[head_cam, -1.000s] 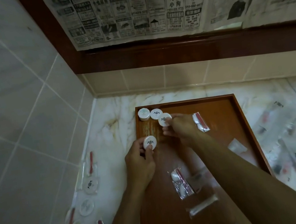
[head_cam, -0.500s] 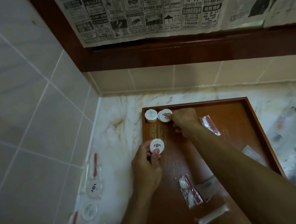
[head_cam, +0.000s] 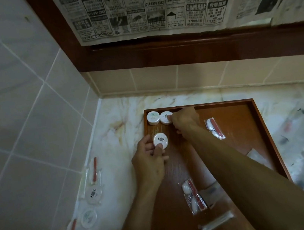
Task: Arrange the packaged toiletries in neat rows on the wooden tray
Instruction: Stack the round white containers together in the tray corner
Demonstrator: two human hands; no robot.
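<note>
Left hand (head_cam: pixel 150 161) pinching a round soap (head_cam: pixel 160 141), queued for the row; right hand (head_cam: pixel 184 118) fingers curled, nudging second puck (head_cam: pixel 165 117) on tray (head_cam: pixel 225 103) straight.

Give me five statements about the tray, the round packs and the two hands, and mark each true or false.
1. The left hand holds a round white pack. True.
2. Two round packs sit side by side in the wooden tray's far left corner. True.
3. The right hand rests on the marble counter outside the tray. False: it reaches over the tray, at the second round pack.
4. The tray holds only round packs. False: clear sachets lie in it too.
5. More packaged items lie on the counter left of the tray. True.
</note>
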